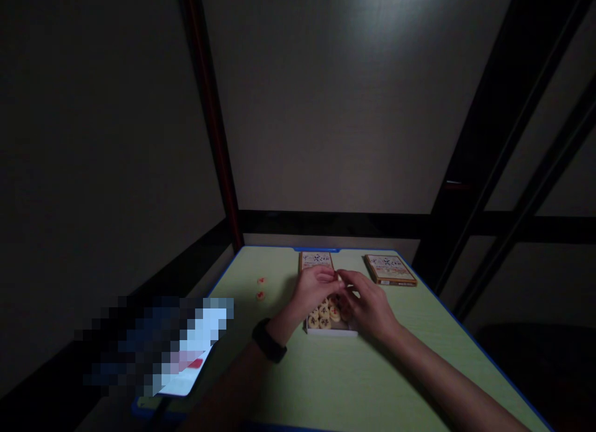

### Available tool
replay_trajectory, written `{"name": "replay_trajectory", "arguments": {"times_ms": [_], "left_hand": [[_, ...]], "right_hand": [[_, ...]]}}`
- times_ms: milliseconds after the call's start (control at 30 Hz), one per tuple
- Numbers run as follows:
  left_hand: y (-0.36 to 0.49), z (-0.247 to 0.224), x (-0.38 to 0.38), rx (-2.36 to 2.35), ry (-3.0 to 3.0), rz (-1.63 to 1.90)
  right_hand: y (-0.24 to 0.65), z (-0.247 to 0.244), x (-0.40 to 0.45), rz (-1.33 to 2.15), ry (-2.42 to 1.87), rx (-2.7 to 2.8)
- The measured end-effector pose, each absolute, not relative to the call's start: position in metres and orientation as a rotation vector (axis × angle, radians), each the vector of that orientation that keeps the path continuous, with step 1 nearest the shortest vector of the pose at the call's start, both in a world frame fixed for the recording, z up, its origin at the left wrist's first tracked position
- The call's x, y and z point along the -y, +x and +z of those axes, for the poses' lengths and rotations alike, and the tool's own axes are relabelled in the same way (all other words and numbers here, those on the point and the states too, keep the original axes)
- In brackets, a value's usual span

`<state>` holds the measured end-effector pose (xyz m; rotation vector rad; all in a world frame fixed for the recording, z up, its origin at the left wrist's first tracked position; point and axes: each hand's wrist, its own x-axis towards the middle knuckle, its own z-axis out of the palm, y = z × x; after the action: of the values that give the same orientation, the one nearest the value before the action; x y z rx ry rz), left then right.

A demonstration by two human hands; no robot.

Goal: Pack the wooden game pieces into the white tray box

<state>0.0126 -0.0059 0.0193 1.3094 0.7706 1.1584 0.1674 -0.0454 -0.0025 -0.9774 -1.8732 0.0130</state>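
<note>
My left hand (315,289), with a black band on its wrist, is closed, its fingertips meeting those of my right hand (370,301). My right hand is also closed, thumb and fingers bent together in a pinch. Whatever sits between the fingertips is too small and dark to make out. Both hands hover over a shallow white-edged box tray (333,333), which they partly cover. Round wooden Chinese chess pieces (325,321) with dark and red characters lie inside it, mostly at its left. Two red-marked Chinese chess pieces (261,295) lie on the table to the left.
A printed box or lid (316,259) lies behind my hands, and another printed box (391,269) is at the back right. On the left, a lit screen (186,373) is partly pixelated. The pale green table (391,382) has a blue edge and meets a wall behind.
</note>
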Motion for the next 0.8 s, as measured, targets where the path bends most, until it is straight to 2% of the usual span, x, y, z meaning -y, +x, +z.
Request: {"name": "replay_trajectory", "arguments": {"times_ms": [333, 800], "left_hand": [[-0.013, 0.010, 0.001, -0.728, 1.268, 1.187], [-0.011, 0.015, 0.010, -0.708, 1.083, 1.094]], "right_hand": [[0.169, -0.001, 0.040, 0.296, -1.145, 1.732], [0.171, 0.002, 0.042, 0.051, -1.057, 1.876]]}}
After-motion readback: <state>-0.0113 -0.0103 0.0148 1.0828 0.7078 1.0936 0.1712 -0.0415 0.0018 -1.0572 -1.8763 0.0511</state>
